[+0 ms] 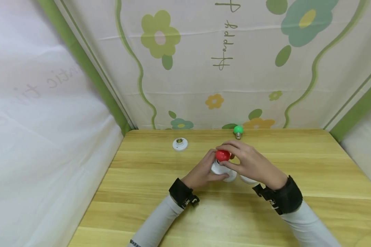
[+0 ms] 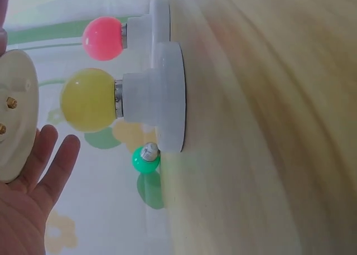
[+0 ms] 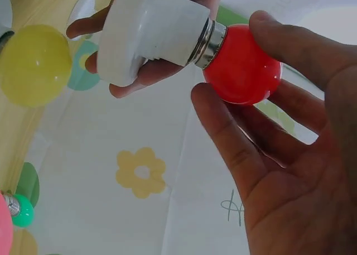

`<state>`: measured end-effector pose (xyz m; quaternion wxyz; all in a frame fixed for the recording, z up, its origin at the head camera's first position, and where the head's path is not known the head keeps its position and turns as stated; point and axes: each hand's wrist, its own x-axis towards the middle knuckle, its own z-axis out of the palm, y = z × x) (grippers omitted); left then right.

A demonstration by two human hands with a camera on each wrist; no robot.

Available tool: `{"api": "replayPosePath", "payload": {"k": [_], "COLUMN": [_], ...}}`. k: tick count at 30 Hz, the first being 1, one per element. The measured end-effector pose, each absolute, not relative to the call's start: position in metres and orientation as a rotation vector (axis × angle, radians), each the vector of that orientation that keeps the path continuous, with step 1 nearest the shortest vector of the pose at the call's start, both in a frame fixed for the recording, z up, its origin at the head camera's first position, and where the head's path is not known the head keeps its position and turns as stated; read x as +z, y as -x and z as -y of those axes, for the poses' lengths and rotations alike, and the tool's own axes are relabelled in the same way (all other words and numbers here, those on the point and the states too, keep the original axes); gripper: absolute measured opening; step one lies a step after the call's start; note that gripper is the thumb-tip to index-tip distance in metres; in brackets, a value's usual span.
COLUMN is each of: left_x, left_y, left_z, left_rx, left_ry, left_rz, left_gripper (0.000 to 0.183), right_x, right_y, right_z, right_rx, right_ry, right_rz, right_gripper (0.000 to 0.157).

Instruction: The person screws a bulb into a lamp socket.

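Above the table my left hand (image 1: 199,174) grips a round white lamp holder (image 3: 131,34) by its base. My right hand (image 1: 253,163) holds a red bulb (image 3: 245,65) between thumb and fingers, its metal cap at the mouth of that holder. In the right wrist view a band of the metal cap still shows outside the holder. Brass screws (image 2: 11,103) show on the holder's underside in the left wrist view. Close by, a yellow bulb (image 2: 89,100) sits in a white holder on the table, mostly covered by my right hand in the head view.
A pink-looking bulb (image 2: 103,38) in another holder stands beside the yellow one. A green bulb (image 1: 238,130) lies at the table's back edge. Further left stands a white lamp holder (image 1: 180,144) without a bulb. Printed curtains (image 1: 185,75) border the wooden table (image 1: 142,192).
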<state>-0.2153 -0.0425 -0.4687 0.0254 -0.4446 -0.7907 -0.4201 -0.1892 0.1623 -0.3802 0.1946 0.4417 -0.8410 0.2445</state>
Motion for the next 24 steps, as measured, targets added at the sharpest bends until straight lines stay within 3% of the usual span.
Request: {"api": "replayPosePath", "payload": {"k": [12, 20, 24], "left_x": [-0.4687, -0.4695, -0.4692], "left_y": [0.2214, 0.2202, 0.2206], "left_z": [0.0378, 0.0368, 0.0372], "left_rx": [-1.375, -1.386, -1.372], "left_ry": [1.351, 1.321, 1.328], "left_rz": [2.415, 2.424, 2.435], "left_gripper": [0.070, 0.072, 0.072], "right_x": [-0.3791, -0.3792, -0.3793], "right_y": [0.1967, 0.1969, 0.1950], "right_z": [-0.1643, -0.1638, -0.1648], "right_rx": [0.709, 0.742, 0.746], "right_ry": [-1.200, -1.183, -1.194], "right_rz": [2.365, 2.378, 2.412], "right_gripper": [0.045, 0.045, 0.058]}}
